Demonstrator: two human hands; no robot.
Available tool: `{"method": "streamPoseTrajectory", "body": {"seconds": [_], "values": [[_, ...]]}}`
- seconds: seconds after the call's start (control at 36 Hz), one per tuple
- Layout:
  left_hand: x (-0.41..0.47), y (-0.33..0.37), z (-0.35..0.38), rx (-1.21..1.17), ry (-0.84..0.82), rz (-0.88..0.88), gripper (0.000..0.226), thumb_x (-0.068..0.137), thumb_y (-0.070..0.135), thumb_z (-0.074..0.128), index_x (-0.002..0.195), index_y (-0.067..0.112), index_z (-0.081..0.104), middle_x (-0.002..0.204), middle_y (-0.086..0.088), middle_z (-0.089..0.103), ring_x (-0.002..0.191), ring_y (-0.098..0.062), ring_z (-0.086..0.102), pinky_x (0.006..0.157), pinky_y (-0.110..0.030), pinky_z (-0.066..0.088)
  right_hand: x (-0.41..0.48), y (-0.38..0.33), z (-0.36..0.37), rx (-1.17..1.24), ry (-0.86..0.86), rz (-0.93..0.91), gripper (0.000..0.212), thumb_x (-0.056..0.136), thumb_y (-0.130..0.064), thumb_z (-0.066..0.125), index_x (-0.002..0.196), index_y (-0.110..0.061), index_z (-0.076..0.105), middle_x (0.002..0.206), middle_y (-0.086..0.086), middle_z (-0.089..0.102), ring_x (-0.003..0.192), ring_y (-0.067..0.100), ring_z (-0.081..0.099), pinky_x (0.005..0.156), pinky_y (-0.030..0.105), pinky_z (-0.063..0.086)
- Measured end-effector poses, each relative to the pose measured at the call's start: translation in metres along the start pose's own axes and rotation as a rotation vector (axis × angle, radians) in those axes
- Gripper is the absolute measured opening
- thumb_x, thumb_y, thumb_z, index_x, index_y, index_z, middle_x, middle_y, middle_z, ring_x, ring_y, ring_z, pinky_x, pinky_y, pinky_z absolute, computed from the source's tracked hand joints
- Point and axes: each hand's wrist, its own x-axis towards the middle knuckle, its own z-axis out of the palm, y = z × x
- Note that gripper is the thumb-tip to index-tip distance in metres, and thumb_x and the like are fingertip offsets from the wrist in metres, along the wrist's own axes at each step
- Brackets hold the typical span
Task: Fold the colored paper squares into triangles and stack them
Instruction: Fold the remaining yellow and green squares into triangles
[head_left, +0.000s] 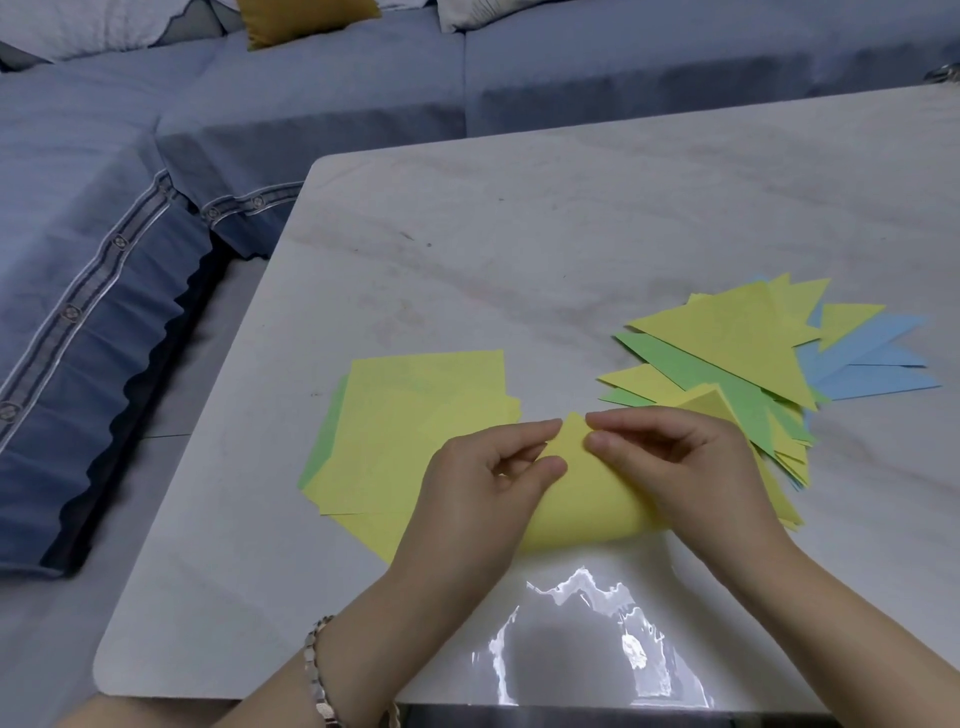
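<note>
A blue sofa wrapped round the far and left sides of the pale marble table, with a mustard cushion on its back. A beaded bracelet sat on my left wrist. The loose stack of unfolded squares lay to the left, mostly yellow with green edges showing beneath; my left hand covered its near right corner. To the right the pile of folded triangles fanned out, yellow and green on top, blue ones at its far right, and my right hand hid part of its near edge. Between them the yellow sheet lay doubled over on the table, its near fold rounded, not creased flat. Both hands pinched its top corner, one from each side.
</note>
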Motion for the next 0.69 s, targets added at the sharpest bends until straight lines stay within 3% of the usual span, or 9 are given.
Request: {"method": "streamPoseTrajectory", "body": {"seconds": [0.11, 0.22, 0.44, 0.58, 0.69], "values": [[0.001, -0.002, 0.001, 0.000, 0.006, -0.008, 0.031, 0.078, 0.012, 0.071, 0.086, 0.042, 0.067, 0.060, 0.028, 0.058, 0.061, 0.009, 0.052, 0.064, -0.001, 0.038, 0.000, 0.000, -0.001, -0.038, -0.005, -0.007, 0.031, 0.072, -0.004, 0.073, 0.070, -0.035, 0.070, 0.064, -0.015, 0.069, 0.058, -0.007, 0.057, 0.059, 0.002, 0.040], [0.000, -0.003, 0.003, 0.003, 0.036, 0.001, 0.035, 0.077, 0.012, 0.072, 0.080, 0.047, 0.065, 0.062, 0.026, 0.061, 0.063, 0.009, 0.054, 0.065, -0.001, 0.039, 0.000, -0.001, -0.001, -0.083, -0.029, -0.034, 0.029, 0.074, -0.003, 0.071, 0.070, -0.032, 0.069, 0.069, -0.027, 0.067, 0.069, -0.012, 0.061, 0.063, 0.001, 0.040], [0.002, -0.003, 0.003, 0.023, 0.042, 0.037, 0.037, 0.078, 0.012, 0.071, 0.076, 0.048, 0.065, 0.071, 0.022, 0.067, 0.060, 0.007, 0.052, 0.062, -0.002, 0.039, 0.001, 0.003, -0.003, -0.095, -0.058, -0.047, 0.030, 0.077, -0.002, 0.069, 0.074, -0.032, 0.069, 0.074, -0.025, 0.069, 0.072, -0.010, 0.061, 0.065, 0.002, 0.039], [0.011, -0.005, 0.004, 0.008, 0.017, -0.015, 0.030, 0.077, 0.010, 0.072, 0.080, 0.039, 0.066, 0.063, 0.025, 0.064, 0.058, 0.008, 0.056, 0.062, -0.002, 0.041, 0.004, 0.008, -0.006, -0.123, -0.071, -0.055, 0.030, 0.077, -0.003, 0.069, 0.073, -0.033, 0.069, 0.075, -0.026, 0.068, 0.072, -0.011, 0.061, 0.065, 0.002, 0.040], [0.032, -0.003, 0.001, 0.030, -0.093, -0.060, 0.020, 0.074, 0.010, 0.075, 0.075, 0.029, 0.068, 0.057, 0.015, 0.064, 0.053, 0.001, 0.056, 0.061, -0.012, 0.047, 0.010, 0.011, -0.007, -0.199, -0.144, -0.082, 0.028, 0.076, -0.004, 0.070, 0.074, -0.032, 0.070, 0.077, -0.017, 0.071, 0.072, -0.005, 0.062, 0.066, 0.005, 0.042]]}}
